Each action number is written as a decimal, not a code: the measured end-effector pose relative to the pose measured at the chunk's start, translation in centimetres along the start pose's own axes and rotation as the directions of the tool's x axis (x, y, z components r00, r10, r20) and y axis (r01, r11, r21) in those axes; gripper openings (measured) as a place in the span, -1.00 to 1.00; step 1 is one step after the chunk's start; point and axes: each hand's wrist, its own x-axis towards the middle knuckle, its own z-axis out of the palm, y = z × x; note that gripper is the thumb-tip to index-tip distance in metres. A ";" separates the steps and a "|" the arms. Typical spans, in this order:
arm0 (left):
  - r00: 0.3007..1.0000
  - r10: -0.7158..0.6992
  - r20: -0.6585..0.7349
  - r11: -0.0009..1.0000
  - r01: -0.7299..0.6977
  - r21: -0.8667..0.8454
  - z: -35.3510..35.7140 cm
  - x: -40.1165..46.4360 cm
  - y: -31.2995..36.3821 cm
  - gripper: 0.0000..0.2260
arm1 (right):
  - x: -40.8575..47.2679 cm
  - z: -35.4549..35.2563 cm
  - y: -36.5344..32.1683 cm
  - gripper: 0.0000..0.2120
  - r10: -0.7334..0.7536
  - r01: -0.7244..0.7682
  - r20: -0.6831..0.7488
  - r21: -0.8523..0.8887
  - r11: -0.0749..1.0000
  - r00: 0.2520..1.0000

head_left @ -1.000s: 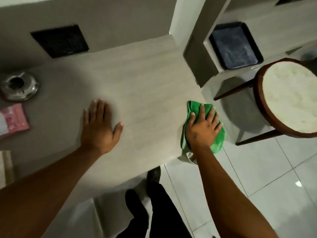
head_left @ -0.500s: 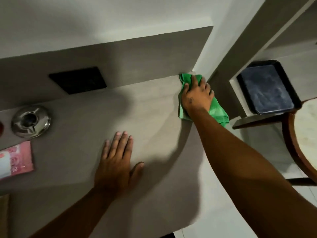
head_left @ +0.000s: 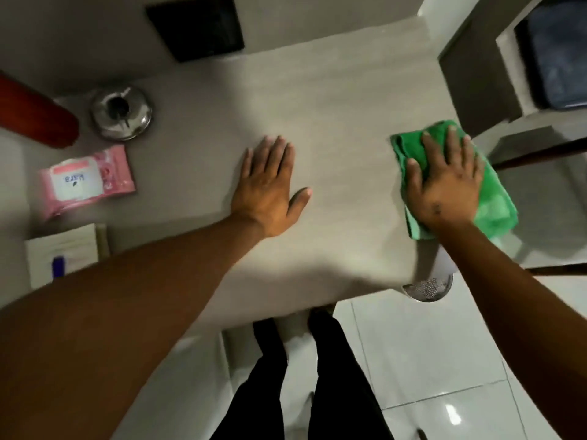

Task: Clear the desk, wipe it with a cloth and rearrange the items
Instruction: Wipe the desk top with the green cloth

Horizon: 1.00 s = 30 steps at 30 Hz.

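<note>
Legs (head_left: pixel 305 376) in dark trousers show at the bottom, standing on pale glossy floor tiles (head_left: pixel 428 360); the feet are mostly tucked under the desk edge so you can't really see them. A round metal mesh thing (head_left: pixel 427 289) peeks out from under the desk's near right corner; most of it is hidden, can't tell what it is.

On the desk (head_left: pixel 333 122), the left hand (head_left: pixel 266 188) lies flat, palm down, fingers straight and close together, thumb out to the side, holding nothing; the right hand (head_left: pixel 444 182) presses flat with spread fingers on a green cloth (head_left: pixel 494 204) at the desk's right edge, part of the cloth hanging past the edge, part covered by the hand.

Over on the left: a white notepad (head_left: pixel 60 246) with a blue object on it, half covered by the left forearm; a pink pack of wipes (head_left: pixel 87 182), label too blurry to read; farther back a shiny metal ashtray (head_left: pixel 120 112); beside it a red cylinder (head_left: pixel 35 115) cut off by the frame.

At the back, a black square panel (head_left: pixel 195 25) on the wall, top cropped; far right, a dark tray (head_left: pixel 556 55) on a shelf, cut off too; brown chair legs (head_left: pixel 540 154) just below it.
</note>
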 end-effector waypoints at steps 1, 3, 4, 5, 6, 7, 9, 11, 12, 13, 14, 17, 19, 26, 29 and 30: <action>0.999 0.035 0.005 0.999 -0.035 0.005 -0.2 0.1 -0.4 -0.25 | -2.2 -0.1 0.5 -0.47 0.055 -0.055 -0.009 -0.006 0.998 0.998; 0.989 0.148 0.011 0.988 -0.148 0.030 -0.6 -0.5 -2.1 -0.27 | -6.6 0.0 0.0 -0.46 0.126 -0.126 -0.013 -0.020 0.992 0.992; 0.979 0.204 0.010 0.978 -0.204 0.044 -0.9 -1.0 -3.2 -0.29 | -8.3 0.1 -0.8 -0.46 0.149 -0.149 -0.011 -0.014 0.989 0.989; 0.970 0.245 0.008 0.968 -0.245 0.048 -1.0 -1.8 -4.4 -0.30 | -9.7 0.3 -1.9 -0.45 0.173 -0.173 -0.009 -0.006 0.985 0.985; 0.962 0.273 0.007 0.961 -0.274 0.048 -1.1 -2.4 -5.3 -0.32 | -11.0 0.4 -3.2 -0.45 0.189 -0.189 -0.011 -0.001 0.982 0.982; 0.958 0.286 0.009 0.957 -0.286 0.051 -1.1 -3.4 -6.2 -0.33 | -12.5 0.7 -4.8 -0.45 0.194 -0.194 -0.015 0.004 0.981 0.981; 0.957 0.290 0.016 0.955 -0.290 0.058 -1.0 -5.1 -7.6 -0.34 | -15.4 1.3 -8.4 -0.44 0.174 -0.174 -0.019 0.005 0.985 0.984; 0.960 0.280 0.024 0.958 -0.281 0.060 -0.9 -6.6 -9.0 -0.35 | -17.8 1.9 -12.3 -0.45 0.117 -0.117 -0.009 0.009 0.993 0.993; 0.962 0.272 0.030 0.960 -0.274 0.060 -1.0 -7.2 -9.8 -0.36 | -19.0 2.2 -14.3 -0.45 0.082 -0.082 0.002 0.017 0.996 0.997; 0.963 0.267 0.036 0.961 -0.269 0.058 -1.1 -7.7 -10.4 -0.36 | -20.1 2.5 -16.3 -0.46 0.048 -0.048 0.008 0.027 0.998 0.999; 0.964 0.265 0.038 0.962 -0.267 0.060 -1.1 -8.0 -10.9 -0.37 | -21.3 2.8 -18.1 -0.47 0.007 -0.008 0.009 0.037 0.999 1.000; 0.971 0.237 0.025 0.969 -0.238 0.068 -0.9 -8.5 -11.2 -0.38 | -24.8 3.6 -22.3 -0.48 -0.198 0.196 0.039 0.057 0.979 0.979; 0.982 0.190 0.011 0.981 -0.190 0.034 -0.7 -8.7 -11.3 -0.40 | -26.0 3.9 -22.0 -0.48 -0.354 0.351 0.052 0.069 0.934 0.934; 0.991 0.132 -0.022 0.991 -0.133 -0.020 0.0 -8.5 -11.4 -0.40 | -18.9 1.0 -13.6 -0.44 -0.119 0.122 0.129 -0.016 0.992 0.984; 0.991 0.136 0.005 0.990 -0.136 -0.025 -0.3 -8.6 -11.3 -0.40 | -17.2 0.3 -17.8 -0.42 0.102 -0.128 0.249 0.087 0.988 0.963; 0.993 0.117 0.009 0.992 -0.117 -0.038 -0.6 -8.5 -11.0 -0.41 | -16.9 0.0 -19.1 -0.44 0.098 -0.149 0.292 0.157 0.976 0.951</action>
